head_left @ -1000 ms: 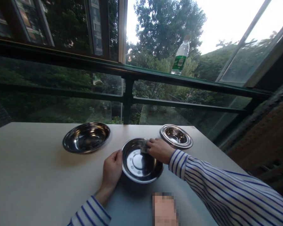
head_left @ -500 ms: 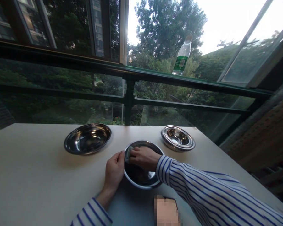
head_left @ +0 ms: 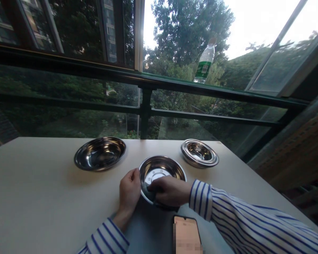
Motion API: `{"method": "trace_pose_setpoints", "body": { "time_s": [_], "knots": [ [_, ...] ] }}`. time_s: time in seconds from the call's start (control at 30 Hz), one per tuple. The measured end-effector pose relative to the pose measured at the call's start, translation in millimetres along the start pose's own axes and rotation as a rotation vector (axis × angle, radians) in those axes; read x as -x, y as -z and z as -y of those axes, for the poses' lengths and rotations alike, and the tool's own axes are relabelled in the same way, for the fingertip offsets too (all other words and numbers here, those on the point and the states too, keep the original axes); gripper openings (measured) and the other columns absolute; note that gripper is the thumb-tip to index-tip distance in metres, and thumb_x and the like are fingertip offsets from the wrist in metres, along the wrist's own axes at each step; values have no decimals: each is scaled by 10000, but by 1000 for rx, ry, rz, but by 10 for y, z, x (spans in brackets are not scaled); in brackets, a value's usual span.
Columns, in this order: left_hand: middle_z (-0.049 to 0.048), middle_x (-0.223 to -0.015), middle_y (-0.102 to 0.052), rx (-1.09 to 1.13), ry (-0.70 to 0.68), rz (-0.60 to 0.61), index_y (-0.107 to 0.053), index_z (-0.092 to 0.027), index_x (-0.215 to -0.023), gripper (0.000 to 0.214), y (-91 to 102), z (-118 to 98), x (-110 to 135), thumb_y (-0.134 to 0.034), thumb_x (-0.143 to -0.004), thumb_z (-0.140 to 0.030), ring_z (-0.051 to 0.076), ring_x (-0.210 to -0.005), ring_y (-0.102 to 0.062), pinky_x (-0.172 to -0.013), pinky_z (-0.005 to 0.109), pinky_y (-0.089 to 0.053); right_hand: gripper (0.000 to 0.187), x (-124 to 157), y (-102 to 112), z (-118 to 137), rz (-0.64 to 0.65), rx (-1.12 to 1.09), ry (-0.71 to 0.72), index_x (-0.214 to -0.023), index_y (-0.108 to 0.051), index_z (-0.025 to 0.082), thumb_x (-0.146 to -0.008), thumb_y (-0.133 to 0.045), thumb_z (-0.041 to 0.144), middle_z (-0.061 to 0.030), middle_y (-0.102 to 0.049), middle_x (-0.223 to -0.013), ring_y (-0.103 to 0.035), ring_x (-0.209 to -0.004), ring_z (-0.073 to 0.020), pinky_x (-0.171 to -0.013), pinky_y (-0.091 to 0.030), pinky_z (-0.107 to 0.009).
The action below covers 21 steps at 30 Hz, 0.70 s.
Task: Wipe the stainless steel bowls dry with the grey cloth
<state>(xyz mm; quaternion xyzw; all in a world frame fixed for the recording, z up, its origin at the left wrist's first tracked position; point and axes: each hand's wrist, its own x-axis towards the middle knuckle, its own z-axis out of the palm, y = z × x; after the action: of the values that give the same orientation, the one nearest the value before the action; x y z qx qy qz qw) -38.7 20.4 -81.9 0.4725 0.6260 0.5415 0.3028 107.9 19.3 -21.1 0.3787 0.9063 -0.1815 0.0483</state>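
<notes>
A shiny steel bowl [head_left: 163, 168] sits on the pale table [head_left: 42, 197] right in front of me. My left hand [head_left: 129, 192] is closed on the bowl's left rim, steadying it. Inside the bowl's near side, my right hand [head_left: 171, 191] presses a small dark cloth [head_left: 147, 192] against the metal, fingers curled over it. Both my sleeves are white with blue stripes.
A wider steel bowl [head_left: 100, 153] stands at the back left and a small stack of steel bowls [head_left: 199, 152] at the back right. A phone [head_left: 187, 233] lies near the table's front edge. A plastic water bottle [head_left: 204, 64] stands on the window rail [head_left: 175, 86] beyond.
My right hand with the cloth has swept around inside the bowl, from the far right rim to the far left and now to the near side. My left hand has stayed on the rim.
</notes>
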Motion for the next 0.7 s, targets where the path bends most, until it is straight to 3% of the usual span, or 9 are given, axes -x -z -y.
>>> {"method": "trace_pose_setpoints", "body": {
  "time_s": [0.17,0.37,0.53,0.7],
  "knots": [
    [17,-565,-601,12,7,-18,-604,-162,-622,320,15,20,17,-454,-768,-404,174,-574,-539,-537,253,-405,290,197,-188,151,-278,-43,89,-1057,-582,163,-786,-482,134,-72,-608,-1019,-540,-891,-171,-784,-439,-256],
    [34,-614,-628,34,13,-37,-613,-157,-653,318,14,40,10,-450,-766,-404,183,-608,-554,-551,258,-418,282,401,-286,193,-347,194,188,-1104,-549,162,-826,-504,163,-89,-595,-974,-487,-860,-217,-756,-464,-346],
    [28,-566,-602,25,16,-31,-614,-152,-616,326,39,50,-12,-458,-758,-401,173,-568,-530,-521,255,-397,275,478,-408,176,-472,359,271,-1151,-530,116,-913,-406,173,-126,-603,-1024,-511,-892,-234,-731,-497,-367],
    [43,-604,-632,28,16,-13,-649,-136,-681,348,22,76,-27,-461,-765,-416,188,-605,-561,-544,263,-407,297,705,-522,-6,-565,434,197,-1165,-542,100,-890,-437,131,-149,-615,-1054,-541,-923,-246,-755,-520,-390]
  ]
}}
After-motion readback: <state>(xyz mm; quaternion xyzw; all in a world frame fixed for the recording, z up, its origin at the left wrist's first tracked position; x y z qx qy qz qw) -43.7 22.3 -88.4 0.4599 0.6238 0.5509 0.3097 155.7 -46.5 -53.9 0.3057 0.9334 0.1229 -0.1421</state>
